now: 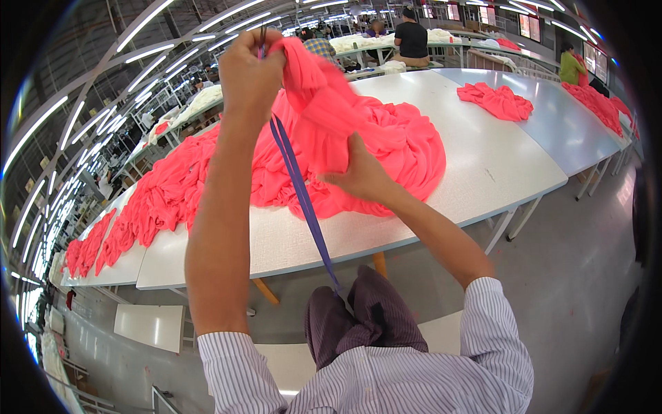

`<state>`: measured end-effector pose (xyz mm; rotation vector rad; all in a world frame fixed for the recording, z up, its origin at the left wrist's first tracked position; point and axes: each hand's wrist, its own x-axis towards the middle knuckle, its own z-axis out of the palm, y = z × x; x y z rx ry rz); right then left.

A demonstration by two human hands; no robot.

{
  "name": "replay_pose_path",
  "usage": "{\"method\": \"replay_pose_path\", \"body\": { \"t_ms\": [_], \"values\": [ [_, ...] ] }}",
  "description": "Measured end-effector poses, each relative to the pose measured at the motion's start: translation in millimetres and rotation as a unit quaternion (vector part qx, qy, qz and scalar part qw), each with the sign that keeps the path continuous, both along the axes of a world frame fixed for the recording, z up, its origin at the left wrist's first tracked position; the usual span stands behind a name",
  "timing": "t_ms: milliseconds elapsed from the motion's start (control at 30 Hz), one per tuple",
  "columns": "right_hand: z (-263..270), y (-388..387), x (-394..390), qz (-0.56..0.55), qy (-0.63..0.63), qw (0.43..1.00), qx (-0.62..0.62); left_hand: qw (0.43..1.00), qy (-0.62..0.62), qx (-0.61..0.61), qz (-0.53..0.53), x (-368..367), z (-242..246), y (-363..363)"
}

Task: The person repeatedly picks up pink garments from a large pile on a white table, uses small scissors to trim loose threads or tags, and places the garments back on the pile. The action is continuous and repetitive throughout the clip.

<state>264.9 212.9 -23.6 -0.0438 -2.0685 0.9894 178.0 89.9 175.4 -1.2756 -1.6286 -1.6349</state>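
Note:
My left hand (pixel 253 67) is raised at the upper middle, its fingers closed on the top of a coral-pink fabric piece (pixel 326 98). A slim dark metal tool, its kind unclear, sticks up from the same fingers. Below that hand a doubled purple ribbon (pixel 305 199) hangs down to my knees; its upper end is hidden. My right hand (pixel 362 173) is at the lower part of the raised fabric, thumb up and fingers behind the cloth's lower edge. Behind both hands a large heap of the same pink fabric (pixel 414 139) lies on the white table (pixel 496 171).
More pink fabric (pixel 160 202) spreads along the table to the left. A smaller pink bundle (pixel 496 102) lies at the right. Several people work at tables farther back, one in a black shirt (pixel 411 39). A low white board (pixel 150 326) stands at lower left.

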Motion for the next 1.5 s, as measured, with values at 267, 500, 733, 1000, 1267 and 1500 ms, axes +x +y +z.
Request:
{"method": "replay_pose_path", "body": {
  "t_ms": [267,500,733,1000,1267,1500],
  "values": [
    [20,71,-59,-0.087,0.020,0.996,-0.012,0.981,0.145,0.047,0.123,-30,73,-18],
    [115,105,-34,0.027,0.134,0.974,-0.183,0.951,0.188,-0.043,0.242,-2,91,-77],
    [121,90,-2,0.059,0.172,0.976,-0.117,0.952,0.141,-0.080,0.259,-36,85,-65],
    [60,123,3,0.055,0.060,0.970,-0.231,0.949,0.156,-0.194,0.195,-3,59,-44],
    [28,177,21,0.012,0.079,0.970,-0.229,0.930,0.069,-0.345,0.107,-64,15,-10],
    [21,193,56,0.036,0.105,0.910,-0.399,0.923,-0.009,-0.377,0.069,-105,-158,12]
  ]
}}
